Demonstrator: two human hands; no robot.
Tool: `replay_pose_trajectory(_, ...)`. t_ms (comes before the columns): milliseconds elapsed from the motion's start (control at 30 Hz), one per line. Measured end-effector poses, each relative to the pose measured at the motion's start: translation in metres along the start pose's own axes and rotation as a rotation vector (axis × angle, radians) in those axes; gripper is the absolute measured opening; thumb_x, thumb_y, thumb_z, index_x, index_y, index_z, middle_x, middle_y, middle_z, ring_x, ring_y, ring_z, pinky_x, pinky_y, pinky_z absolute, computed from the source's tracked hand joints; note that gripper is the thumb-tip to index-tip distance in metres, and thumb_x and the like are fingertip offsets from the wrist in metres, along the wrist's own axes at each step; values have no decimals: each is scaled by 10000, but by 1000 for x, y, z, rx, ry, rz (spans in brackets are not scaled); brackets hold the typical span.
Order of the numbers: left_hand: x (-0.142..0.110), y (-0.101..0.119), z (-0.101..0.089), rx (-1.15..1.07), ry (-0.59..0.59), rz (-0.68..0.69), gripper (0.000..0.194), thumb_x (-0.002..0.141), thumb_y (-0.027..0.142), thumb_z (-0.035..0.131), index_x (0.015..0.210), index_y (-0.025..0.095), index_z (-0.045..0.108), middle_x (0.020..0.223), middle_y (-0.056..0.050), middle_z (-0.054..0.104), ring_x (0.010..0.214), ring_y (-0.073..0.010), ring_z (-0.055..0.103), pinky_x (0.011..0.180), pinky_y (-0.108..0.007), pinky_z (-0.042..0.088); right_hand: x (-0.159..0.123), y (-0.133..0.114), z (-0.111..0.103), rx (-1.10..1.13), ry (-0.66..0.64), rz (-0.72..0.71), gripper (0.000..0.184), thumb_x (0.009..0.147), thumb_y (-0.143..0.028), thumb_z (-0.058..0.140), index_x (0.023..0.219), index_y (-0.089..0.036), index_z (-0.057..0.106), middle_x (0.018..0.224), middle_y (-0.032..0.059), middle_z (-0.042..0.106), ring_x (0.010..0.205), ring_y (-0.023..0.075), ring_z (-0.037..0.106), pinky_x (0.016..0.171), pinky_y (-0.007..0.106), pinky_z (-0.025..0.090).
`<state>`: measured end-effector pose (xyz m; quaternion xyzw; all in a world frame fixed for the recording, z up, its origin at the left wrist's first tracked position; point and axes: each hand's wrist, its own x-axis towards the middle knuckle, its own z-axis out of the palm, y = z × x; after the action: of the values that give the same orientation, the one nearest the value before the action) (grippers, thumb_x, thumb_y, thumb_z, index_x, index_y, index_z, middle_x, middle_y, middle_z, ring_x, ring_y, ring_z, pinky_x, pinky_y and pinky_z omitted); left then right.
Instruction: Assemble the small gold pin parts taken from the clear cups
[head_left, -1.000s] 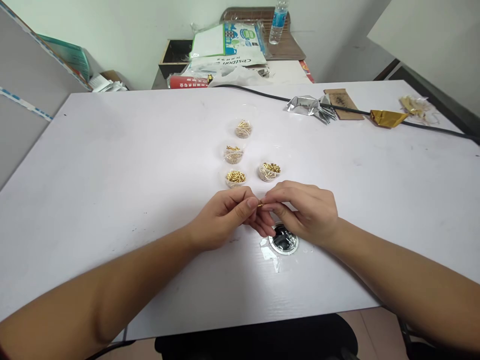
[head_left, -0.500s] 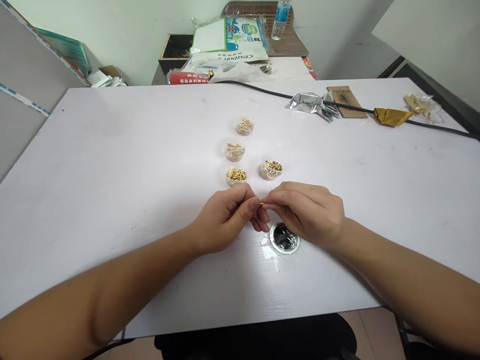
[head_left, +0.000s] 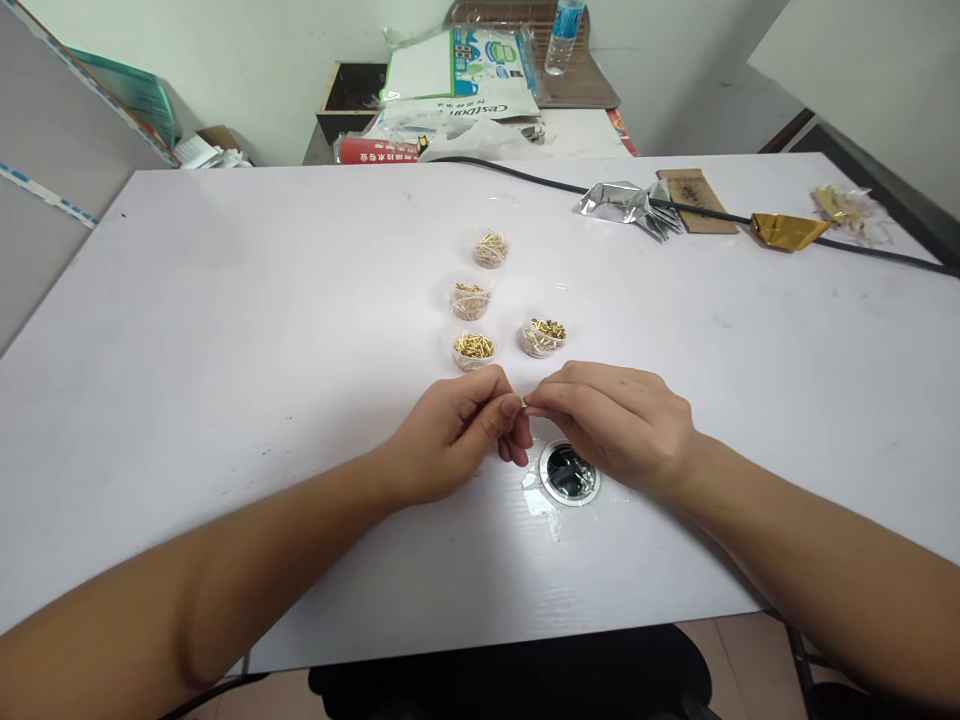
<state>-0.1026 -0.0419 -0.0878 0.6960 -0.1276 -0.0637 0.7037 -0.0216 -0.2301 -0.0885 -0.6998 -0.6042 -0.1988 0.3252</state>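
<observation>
- Your left hand (head_left: 450,437) and right hand (head_left: 615,425) meet just above the white table (head_left: 225,300), fingertips together in front of you.
- Both grips are closed: thumb and fingers of each hand pinch in on a small gold pin (head_left: 523,402). Most of it is hidden, so you cannot tell which hand bears more of it.
- The pin sits between your fingertips, off the table, above and just left of a round black-centred grommet (head_left: 569,472).
- The step in hand is close finger work on this one pin; nothing shows it set down.
- Four clear tubs of gold pins stand ahead of your hands. The nearest tub (head_left: 474,351) is just beyond your left hand, another (head_left: 542,338) is beyond your right, and two more (head_left: 470,300) (head_left: 490,250) lie farther on.
- Farther off on the table lie a black cable (head_left: 862,250), silver foil (head_left: 619,203), gold foil (head_left: 784,231) and a brown card (head_left: 697,195).
</observation>
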Motion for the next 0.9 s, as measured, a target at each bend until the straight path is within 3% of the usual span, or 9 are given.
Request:
replay_pose_trajectory(433,0,-3,1,26,40,-14,330,1012,395,449,800,149,505,740,-30,634,644,-100,650,607,-225,547,1,-2,0,-25,-23,-39,196,902,-38,594,1049,-168,601,832,55,684,729,153,633,630,277,561)
replay_pose_trajectory(900,-1,-3,2,37,106,-2,361,1008,438,442,807,144,500,712,-24,623,625,-96,629,603,-230,537,0,-13,10,-105,93,-1,132,905,-41,613,987,-143,598,796,37,671,706,129,620,625,249,546)
